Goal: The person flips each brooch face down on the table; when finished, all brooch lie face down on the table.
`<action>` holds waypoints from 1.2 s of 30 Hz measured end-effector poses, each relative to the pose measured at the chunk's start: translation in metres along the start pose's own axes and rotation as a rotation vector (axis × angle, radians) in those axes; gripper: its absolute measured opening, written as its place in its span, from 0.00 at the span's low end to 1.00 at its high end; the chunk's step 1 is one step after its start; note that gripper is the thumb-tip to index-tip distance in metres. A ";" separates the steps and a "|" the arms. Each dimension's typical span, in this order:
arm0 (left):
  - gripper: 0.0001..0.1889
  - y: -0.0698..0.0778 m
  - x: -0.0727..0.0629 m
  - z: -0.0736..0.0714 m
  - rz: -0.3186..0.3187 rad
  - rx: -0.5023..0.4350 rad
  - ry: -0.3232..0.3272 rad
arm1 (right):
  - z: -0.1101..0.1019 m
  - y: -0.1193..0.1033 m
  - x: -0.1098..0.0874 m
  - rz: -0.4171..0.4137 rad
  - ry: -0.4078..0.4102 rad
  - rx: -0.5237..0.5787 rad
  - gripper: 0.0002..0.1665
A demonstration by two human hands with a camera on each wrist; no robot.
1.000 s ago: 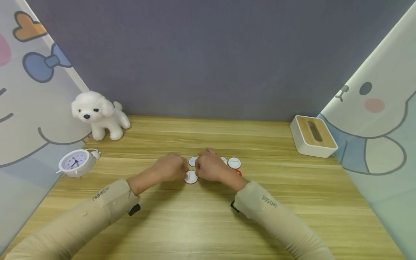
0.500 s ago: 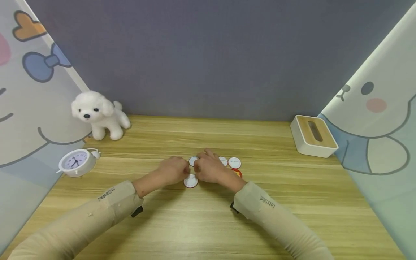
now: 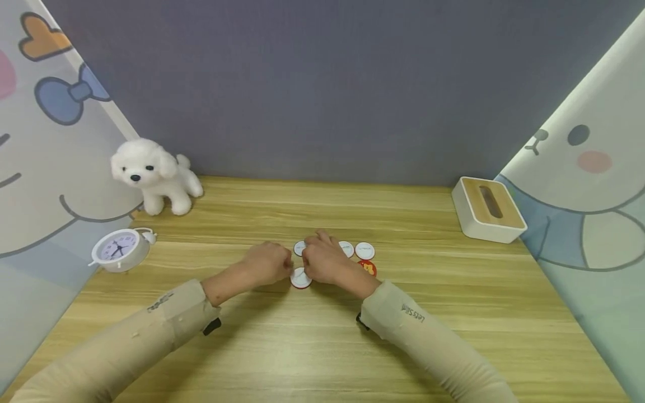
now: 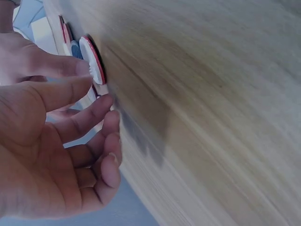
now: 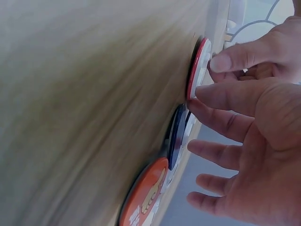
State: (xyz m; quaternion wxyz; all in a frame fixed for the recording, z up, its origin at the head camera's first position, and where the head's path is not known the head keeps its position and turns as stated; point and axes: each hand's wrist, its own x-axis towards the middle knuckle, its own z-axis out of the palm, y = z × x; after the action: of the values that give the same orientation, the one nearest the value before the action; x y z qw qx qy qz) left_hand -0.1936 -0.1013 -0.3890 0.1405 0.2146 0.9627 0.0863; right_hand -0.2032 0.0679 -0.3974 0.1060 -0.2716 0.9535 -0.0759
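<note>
Between my two hands lies a round white-faced disc [image 3: 300, 278] with a red rim, white side up and marked with faint writing. My right hand [image 3: 327, 258] pinches one edge of this disc [image 5: 199, 70] between thumb and index finger, the other fingers spread. From the opposite side my left hand [image 3: 267, 263] has thumb and index finger at the disc's edge [image 4: 94, 61] and appears to pinch it, though the contact is partly hidden. Behind the right hand sit more white discs [image 3: 365, 251] and one red-orange disc with a cartoon picture [image 3: 369, 268]. A dark-blue-edged disc [image 5: 176, 136] is partly covered.
On the wooden table [image 3: 322, 347] a white plush dog [image 3: 156, 176] stands at the back left, with a white alarm clock [image 3: 118, 249] in front of it. A tissue box with a wooden top [image 3: 487, 210] is at the back right. A grey panel [image 3: 322, 89] closes the back.
The white disc between my hands has shifted slightly, first toward me, then to the right. My right hand has edged left, uncovering more of the red-orange disc.
</note>
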 end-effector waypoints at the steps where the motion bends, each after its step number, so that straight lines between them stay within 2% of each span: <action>1: 0.10 0.001 0.000 -0.001 -0.007 0.001 -0.010 | 0.000 0.000 0.000 0.006 0.002 -0.008 0.13; 5: 0.11 0.005 -0.001 -0.003 -0.023 0.002 -0.046 | -0.001 -0.001 0.001 0.025 0.001 -0.030 0.13; 8: 0.13 0.008 -0.001 -0.003 -0.021 0.009 -0.047 | -0.001 -0.002 0.001 0.041 -0.004 -0.035 0.12; 15: 0.10 0.008 0.004 0.000 -0.011 0.042 0.017 | -0.001 0.000 0.002 0.071 0.001 -0.050 0.13; 24: 0.10 0.004 0.008 0.002 0.008 0.039 0.048 | 0.001 0.002 0.003 0.088 0.030 -0.054 0.11; 36: 0.09 0.002 0.012 0.003 -0.020 0.037 0.057 | 0.002 0.004 0.005 0.094 0.059 -0.061 0.10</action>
State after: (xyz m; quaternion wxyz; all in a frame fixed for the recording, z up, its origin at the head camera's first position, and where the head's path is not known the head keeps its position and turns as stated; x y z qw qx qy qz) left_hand -0.2023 -0.0936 -0.3937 0.1101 0.2052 0.9697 0.0733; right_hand -0.2090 0.0687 -0.4014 0.0732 -0.2274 0.9698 -0.0497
